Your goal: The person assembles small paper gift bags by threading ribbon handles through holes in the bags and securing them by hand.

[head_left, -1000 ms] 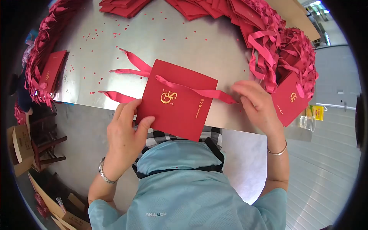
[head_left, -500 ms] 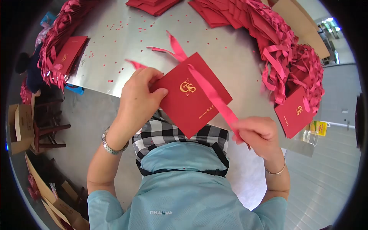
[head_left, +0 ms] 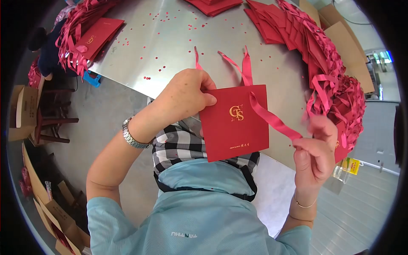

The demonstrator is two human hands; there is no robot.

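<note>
My left hand [head_left: 187,93] pinches the upper left corner of a flat red paper gift bag [head_left: 219,134] with gold lettering. A pink ribbon [head_left: 272,120] comes out through the bag's front near the top and runs to my right hand [head_left: 315,153], whose thumb and fingers are closed on its end. More ribbon ends [head_left: 247,66] stick up beyond the bag's top edge. The bag hangs over my lap at the near table edge.
Small red paper dots [head_left: 156,58] lie scattered on the metal table [head_left: 140,42]. Ribboned red bags are piled at right [head_left: 340,95] and left [head_left: 100,36], with more flat red bags [head_left: 212,6] at the back. Cardboard boxes [head_left: 344,38] stand beyond; another person [head_left: 51,55] is at far left.
The bag has turned from a diamond slant to nearly upright and shifted right. My right hand has moved right and slightly up with the ribbon end. The view has also shifted.
</note>
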